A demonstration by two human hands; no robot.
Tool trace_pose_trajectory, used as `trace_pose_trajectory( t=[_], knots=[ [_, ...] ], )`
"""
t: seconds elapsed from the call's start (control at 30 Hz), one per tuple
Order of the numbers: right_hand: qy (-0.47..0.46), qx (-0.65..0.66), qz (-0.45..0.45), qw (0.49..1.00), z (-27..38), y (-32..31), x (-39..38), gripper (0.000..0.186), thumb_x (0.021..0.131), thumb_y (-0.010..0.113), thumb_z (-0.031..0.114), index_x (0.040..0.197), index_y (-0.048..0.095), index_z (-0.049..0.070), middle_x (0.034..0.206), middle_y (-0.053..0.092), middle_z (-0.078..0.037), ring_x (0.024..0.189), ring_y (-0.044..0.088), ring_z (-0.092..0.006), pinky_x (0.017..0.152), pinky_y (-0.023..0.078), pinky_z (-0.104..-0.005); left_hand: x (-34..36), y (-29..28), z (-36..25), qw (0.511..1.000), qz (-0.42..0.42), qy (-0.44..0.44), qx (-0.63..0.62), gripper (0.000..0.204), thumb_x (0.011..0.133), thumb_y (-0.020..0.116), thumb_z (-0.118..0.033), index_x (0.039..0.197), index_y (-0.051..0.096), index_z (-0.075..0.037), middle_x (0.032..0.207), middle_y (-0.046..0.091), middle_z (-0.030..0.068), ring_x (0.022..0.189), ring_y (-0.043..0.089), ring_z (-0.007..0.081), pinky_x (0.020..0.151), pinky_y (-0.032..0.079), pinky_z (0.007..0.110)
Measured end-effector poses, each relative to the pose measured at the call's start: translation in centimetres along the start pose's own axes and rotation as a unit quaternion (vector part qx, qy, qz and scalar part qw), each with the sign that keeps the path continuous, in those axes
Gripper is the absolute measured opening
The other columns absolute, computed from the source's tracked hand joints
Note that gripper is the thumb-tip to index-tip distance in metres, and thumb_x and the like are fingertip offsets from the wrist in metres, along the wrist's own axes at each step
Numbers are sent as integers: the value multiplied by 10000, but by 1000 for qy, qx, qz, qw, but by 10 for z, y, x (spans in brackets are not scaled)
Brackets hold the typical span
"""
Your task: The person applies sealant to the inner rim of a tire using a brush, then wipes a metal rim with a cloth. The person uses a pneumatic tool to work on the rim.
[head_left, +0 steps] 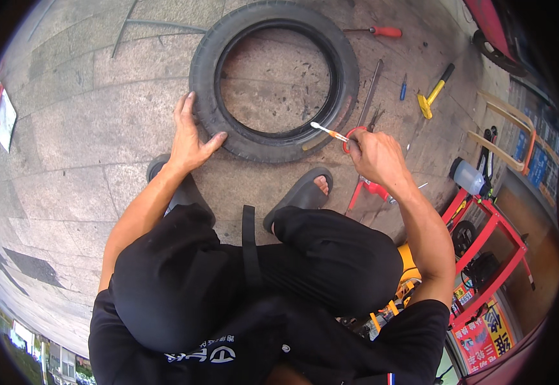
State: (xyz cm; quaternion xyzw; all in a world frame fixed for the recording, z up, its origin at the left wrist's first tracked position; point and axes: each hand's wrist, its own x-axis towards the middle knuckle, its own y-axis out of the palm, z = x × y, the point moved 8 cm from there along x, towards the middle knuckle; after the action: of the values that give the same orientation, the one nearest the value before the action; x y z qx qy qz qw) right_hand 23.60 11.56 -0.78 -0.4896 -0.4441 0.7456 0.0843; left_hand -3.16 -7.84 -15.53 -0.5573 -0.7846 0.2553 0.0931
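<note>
A black tyre [206,58] lies flat on the paving in front of me. My left hand [191,135] is on its near left edge, thumb and fingers set apart against the rubber, holding it. In my right hand [379,154] is a toothbrush [331,132] with an orange-and-white handle, the fingers closed round its end. Its white head reaches over the tyre's near right sidewall; whether the bristles touch the rubber I cannot tell. Close by my right hand lie red-handled scissors [346,145], partly hidden, and a long metal bar [370,93].
A red-handled screwdriver [385,31], a small blue tool [403,87] and a yellow hammer [435,93] lie beyond the tyre to the right. A red metal frame [494,224] and a clear bottle [469,176] stand at the right. My sandal [299,196] is near the tyre.
</note>
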Motion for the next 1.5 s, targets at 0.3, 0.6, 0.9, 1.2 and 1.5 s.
trace_pose_trajectory(
  t=[0.3,0.6,0.9,1.2,1.5],
  knots=[
    [-120,70,99,985,78,15,17,171,829,617,113,939,666,-7,776,652,-232,783,650,-408,689,496,-501,-3,0,2,1000,-3,-4,13,1083,735,835,-295,1538,140,-82,1524,178,246,1331,373,390,1014,453,464],
    [-343,-170,-108,917,173,-27,43,114,753,646,115,838,682,48,801,641,-102,788,673,-252,614,561,-364,-1,-1,-1,1000,4,-21,-7,1089,722,844,-276,1533,149,-64,1518,182,268,1368,321,400,1045,427,464],
    [-354,-158,-126,913,215,-68,103,133,758,628,102,785,718,8,795,705,-189,768,719,-322,653,579,-413,-1,-4,-7,1000,5,-20,-7,1091,714,843,-278,1527,153,-47,1516,189,297,1417,235,440,1124,335,476],
    [-145,-76,-113,980,137,-123,158,301,840,655,195,1063,700,-2,979,698,-224,957,663,-382,855,503,-446,-2,-2,-3,998,14,-44,-37,1087,712,836,-299,1525,160,-47,1527,173,306,1438,200,447,1153,285,484],
    [75,60,-97,991,-11,-118,160,408,871,665,267,1152,673,-29,1001,708,-214,940,688,-309,831,516,-400,-1,-3,-5,999,9,-28,-26,1092,719,829,-308,1525,143,-39,1522,185,304,1435,205,445,1159,268,489]
  ],
)
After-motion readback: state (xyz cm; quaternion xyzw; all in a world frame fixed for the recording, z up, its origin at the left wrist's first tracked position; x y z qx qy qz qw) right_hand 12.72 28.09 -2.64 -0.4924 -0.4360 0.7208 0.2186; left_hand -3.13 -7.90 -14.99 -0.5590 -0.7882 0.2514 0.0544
